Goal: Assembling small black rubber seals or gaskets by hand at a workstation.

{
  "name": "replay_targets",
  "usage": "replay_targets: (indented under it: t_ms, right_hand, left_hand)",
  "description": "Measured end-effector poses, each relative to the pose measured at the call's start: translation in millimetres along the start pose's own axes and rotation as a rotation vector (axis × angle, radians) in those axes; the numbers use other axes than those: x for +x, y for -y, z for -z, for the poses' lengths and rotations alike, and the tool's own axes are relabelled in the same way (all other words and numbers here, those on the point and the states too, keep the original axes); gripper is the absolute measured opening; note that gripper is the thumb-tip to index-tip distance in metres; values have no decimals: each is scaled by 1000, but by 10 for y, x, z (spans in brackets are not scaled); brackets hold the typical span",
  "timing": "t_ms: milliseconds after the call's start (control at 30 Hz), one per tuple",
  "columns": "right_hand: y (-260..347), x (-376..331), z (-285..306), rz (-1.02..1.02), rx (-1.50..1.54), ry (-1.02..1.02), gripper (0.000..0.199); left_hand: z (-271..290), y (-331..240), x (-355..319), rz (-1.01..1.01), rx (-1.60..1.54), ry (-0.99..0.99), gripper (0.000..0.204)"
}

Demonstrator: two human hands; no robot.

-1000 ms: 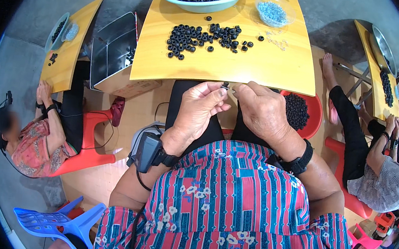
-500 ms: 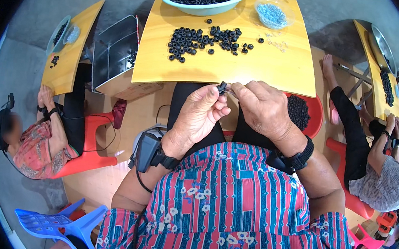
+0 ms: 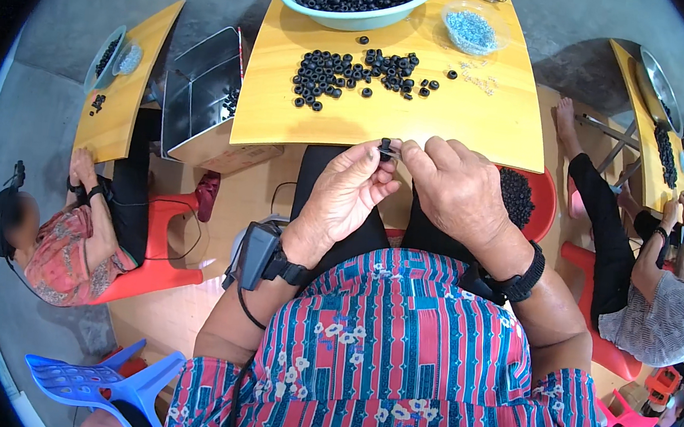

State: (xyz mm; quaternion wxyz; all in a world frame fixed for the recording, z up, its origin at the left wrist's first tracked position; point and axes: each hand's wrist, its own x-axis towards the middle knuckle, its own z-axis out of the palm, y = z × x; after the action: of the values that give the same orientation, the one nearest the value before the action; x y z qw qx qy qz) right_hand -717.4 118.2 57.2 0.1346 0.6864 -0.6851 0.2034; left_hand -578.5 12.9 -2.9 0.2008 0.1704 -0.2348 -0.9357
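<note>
Between the thumb and fingers of my left hand [image 3: 351, 183] is a small black ring-shaped part [image 3: 385, 147], held just off the table's near edge. My right hand [image 3: 461, 188] is closed in a pinch right beside it, at a thin clear piece [image 3: 398, 155] too small to name for sure. Ahead of both hands, a loose group of like black parts [image 3: 331, 74] lies on the yellow table [image 3: 416, 126]. Beyond it stands a pale green basin [image 3: 356, 22] heaped with more of them. A clear tub of small bluish clear pieces [image 3: 470, 31] stands at the far right.
Under the table's right edge sits a red basin [image 3: 547, 208] of black parts. A box lined in black [image 3: 199, 76] stands left of the table. Other people sit at yellow tables on both sides. A blue plastic chair [image 3: 108, 380] is at lower left.
The black part has tilted slightly in my left fingers, and my right hand has shifted a little to the right. The whole view has moved slightly.
</note>
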Motion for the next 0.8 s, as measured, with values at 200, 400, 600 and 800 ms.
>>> replay_targets:
  t_ms: [200,400,600,800]
  right_hand:
    - [37,36,36,-52,-61,87,17]
    - [9,26,30,-84,-27,79,15]
    - [-391,-159,-204,-372,-17,14,16]
    - [-1318,-602,-696,-673,-194,83,31]
  left_hand:
    - [13,53,79,-35,36,40,24]
    - [121,31,114,-40,23,58,27]
    - [156,18,118,-61,34,37,27]
    - [111,34,48,-17,76,59,25]
